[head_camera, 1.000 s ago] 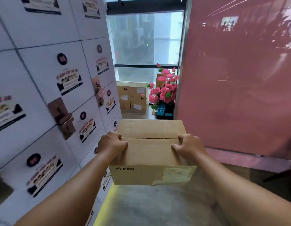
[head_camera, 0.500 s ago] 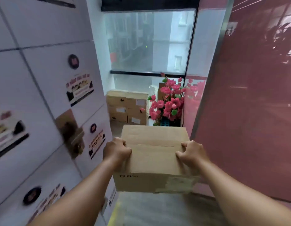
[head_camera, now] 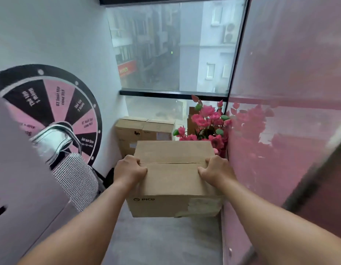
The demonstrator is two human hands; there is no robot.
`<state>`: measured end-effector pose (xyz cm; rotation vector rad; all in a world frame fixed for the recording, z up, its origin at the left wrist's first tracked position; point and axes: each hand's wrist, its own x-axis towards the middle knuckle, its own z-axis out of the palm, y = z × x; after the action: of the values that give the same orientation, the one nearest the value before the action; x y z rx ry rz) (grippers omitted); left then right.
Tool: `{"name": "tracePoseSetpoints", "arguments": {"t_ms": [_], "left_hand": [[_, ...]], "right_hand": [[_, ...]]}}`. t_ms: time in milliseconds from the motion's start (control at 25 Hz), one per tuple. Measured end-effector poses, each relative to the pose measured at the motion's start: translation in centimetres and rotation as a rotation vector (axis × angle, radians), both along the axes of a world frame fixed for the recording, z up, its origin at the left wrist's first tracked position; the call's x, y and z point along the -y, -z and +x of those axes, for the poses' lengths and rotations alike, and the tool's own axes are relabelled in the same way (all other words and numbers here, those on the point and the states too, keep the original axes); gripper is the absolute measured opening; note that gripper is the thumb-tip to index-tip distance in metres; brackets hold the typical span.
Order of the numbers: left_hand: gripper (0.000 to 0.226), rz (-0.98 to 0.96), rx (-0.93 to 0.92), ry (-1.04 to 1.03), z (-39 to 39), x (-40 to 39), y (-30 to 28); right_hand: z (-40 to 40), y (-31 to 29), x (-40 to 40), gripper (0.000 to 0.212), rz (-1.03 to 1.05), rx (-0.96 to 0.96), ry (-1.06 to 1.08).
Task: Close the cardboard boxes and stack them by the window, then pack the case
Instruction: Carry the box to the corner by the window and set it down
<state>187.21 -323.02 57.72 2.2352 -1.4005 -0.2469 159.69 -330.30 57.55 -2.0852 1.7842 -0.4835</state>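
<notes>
Closed cardboard box (head_camera: pixel 173 178) carried off the floor, left hand (head_camera: pixel 129 170) and right hand (head_camera: pixel 213 170) curled over its opposite top edges, stacked boxes (head_camera: pixel 142 131) just beyond under the window (head_camera: pixel 175 48), pink flowers (head_camera: pixel 207 125) beyond the right hand

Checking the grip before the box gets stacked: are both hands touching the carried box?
Touching. The head view shows the left hand and right hand curled over the carried box's top side edges.

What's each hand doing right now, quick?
Left hand: grip curled on the closed brown cardboard box, left edge.
Right hand: grip curled on the same box, right edge.
</notes>
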Motion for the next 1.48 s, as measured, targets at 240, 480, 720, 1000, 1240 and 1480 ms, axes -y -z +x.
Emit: {"name": "tracePoseSetpoints", "arguments": {"t_ms": [240, 480, 720, 1000, 1240, 1480], "left_hand": [[0.026, -0.004, -0.029, -0.103, 6.1, 16.0, -0.5], [0.018, 0.037, -0.052, -0.182, 15.4, 30.2, 0.7], [0.011, 0.04, -0.035, -0.172, 27.0, 44.1, 0.5], [0.023, 0.053, -0.036, -0.183, 37.9, 57.6, 0.9], [0.032, 0.103, -0.058, -0.236, 46.8, 70.2, 4.0], [0.037, 0.158, -0.157, -0.284, 54.6, 80.9, 6.8]], "right_hand": [[6.9, -0.7, 17.8, 0.03, 0.015, 0.007, -0.053], [16.4, 0.6, 33.0, 0.035, -0.008, 0.009, -0.11], [27.7, 1.1, 47.2, 0.029, -0.004, 0.02, -0.116], [37.9, 2.2, 60.9, 0.03, 0.038, 0.058, -0.152], [47.7, 5.8, 74.4, 0.031, 0.112, 0.045, -0.179], [55.4, 8.7, 84.2, 0.029, 0.168, 0.005, -0.142]]}}
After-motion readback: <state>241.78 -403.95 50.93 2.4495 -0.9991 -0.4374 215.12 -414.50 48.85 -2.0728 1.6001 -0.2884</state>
